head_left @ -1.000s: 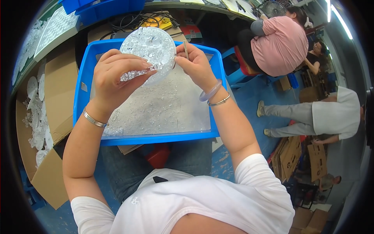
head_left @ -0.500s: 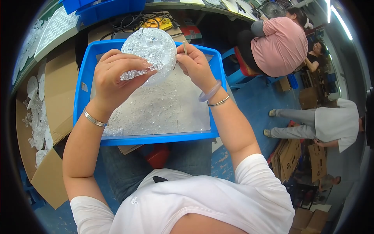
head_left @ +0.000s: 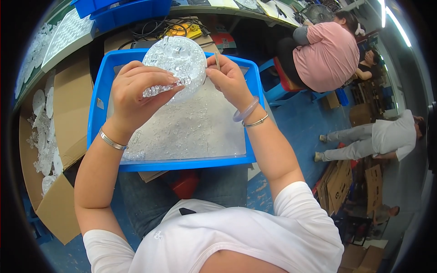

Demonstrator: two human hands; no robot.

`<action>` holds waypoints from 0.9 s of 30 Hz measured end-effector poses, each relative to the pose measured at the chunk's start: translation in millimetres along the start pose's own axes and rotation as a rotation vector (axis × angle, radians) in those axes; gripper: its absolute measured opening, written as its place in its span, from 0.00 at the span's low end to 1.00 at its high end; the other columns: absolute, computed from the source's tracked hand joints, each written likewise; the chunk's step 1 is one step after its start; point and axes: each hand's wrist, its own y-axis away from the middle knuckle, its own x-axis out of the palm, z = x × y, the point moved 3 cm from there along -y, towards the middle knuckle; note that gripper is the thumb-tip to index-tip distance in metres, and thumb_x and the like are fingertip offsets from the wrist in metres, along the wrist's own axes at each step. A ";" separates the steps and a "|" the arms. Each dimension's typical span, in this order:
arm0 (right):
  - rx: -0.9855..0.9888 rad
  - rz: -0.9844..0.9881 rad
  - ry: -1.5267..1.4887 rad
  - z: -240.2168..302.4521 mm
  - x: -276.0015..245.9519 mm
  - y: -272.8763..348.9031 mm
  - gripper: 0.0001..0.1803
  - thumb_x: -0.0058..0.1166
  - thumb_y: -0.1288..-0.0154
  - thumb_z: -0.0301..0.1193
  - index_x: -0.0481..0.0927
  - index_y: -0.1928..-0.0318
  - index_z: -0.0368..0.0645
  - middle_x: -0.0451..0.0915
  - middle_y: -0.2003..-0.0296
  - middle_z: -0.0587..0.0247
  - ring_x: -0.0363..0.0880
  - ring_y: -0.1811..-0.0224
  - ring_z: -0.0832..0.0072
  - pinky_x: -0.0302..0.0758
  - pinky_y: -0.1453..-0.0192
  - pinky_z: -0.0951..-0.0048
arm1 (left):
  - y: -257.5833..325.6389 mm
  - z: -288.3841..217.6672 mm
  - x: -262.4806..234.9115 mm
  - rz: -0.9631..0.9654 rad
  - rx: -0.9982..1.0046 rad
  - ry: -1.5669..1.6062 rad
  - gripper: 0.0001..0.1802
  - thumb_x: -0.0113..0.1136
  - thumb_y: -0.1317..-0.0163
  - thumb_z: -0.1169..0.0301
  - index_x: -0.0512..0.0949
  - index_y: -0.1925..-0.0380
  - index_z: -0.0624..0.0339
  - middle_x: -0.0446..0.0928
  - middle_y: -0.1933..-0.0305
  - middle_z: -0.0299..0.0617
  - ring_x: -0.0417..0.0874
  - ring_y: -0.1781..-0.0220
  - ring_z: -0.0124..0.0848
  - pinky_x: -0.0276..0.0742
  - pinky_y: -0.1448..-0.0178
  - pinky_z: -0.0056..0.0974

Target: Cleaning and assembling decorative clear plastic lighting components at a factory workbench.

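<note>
A round, clear plastic disc with bumpy crystal-like pieces on it is held up over the blue tub. My left hand is closed on its left side, the fingers also around a beaded clear strip at the lower edge. At the disc's right edge is my right hand, closed in a pinch. A thin, flat metal-coloured tool sticks up from its fingers; the rest is hidden, so I cannot tell its kind. Small clear plastic scraps lie scattered over the tub's pale bottom.
To the left, an open cardboard box holds clear plastic pieces. Behind the tub are black cables and a yellow object. A person in pink sits at the right; another in light grey stands beyond flattened cardboard.
The disc and both hands have sunk very slightly in the picture, with the same grips. The standing person at the right has shifted farther right and raised an arm toward the head.
</note>
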 end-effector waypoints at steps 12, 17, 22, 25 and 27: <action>0.143 0.011 -0.133 -8.0 -1.0 0.2 0.05 0.45 0.41 0.30 0.69 0.64 0.45 0.60 0.85 0.80 0.50 0.87 0.92 0.46 0.84 0.88 | 0.8 -0.1 -0.1 -0.007 -0.034 -0.007 0.11 0.70 0.64 0.73 0.78 0.78 0.52 0.80 0.73 0.34 0.80 0.70 0.25 0.65 0.69 0.29; 0.150 0.021 -0.152 -8.9 -0.8 0.6 0.04 0.45 0.41 0.30 0.69 0.65 0.45 0.59 0.85 0.80 0.50 0.87 0.93 0.45 0.84 0.88 | 0.4 0.6 -1.3 -0.011 -0.041 0.006 0.11 0.70 0.63 0.73 0.79 0.77 0.52 0.80 0.73 0.34 0.80 0.70 0.25 0.65 0.69 0.29; 0.160 0.025 -0.194 -8.9 -1.3 0.3 0.05 0.46 0.41 0.30 0.69 0.65 0.45 0.58 0.85 0.80 0.49 0.87 0.93 0.45 0.84 0.88 | -1.8 0.5 -2.2 -0.012 -0.056 0.010 0.11 0.70 0.63 0.73 0.79 0.77 0.52 0.80 0.73 0.35 0.80 0.70 0.25 0.65 0.70 0.29; 0.164 0.003 -0.152 -9.9 -1.1 0.1 0.04 0.46 0.41 0.30 0.69 0.65 0.45 0.58 0.85 0.80 0.50 0.87 0.92 0.45 0.84 0.88 | -0.9 0.8 -1.6 -0.017 -0.038 0.000 0.11 0.70 0.64 0.73 0.79 0.78 0.52 0.80 0.73 0.34 0.79 0.71 0.25 0.65 0.70 0.29; 0.102 -0.002 -0.065 -9.2 -1.8 0.0 0.04 0.46 0.41 0.30 0.69 0.67 0.45 0.60 0.85 0.80 0.51 0.86 0.92 0.46 0.84 0.88 | -1.3 0.6 -1.4 -0.008 -0.044 0.011 0.11 0.71 0.63 0.72 0.79 0.77 0.52 0.80 0.73 0.34 0.79 0.71 0.25 0.65 0.70 0.29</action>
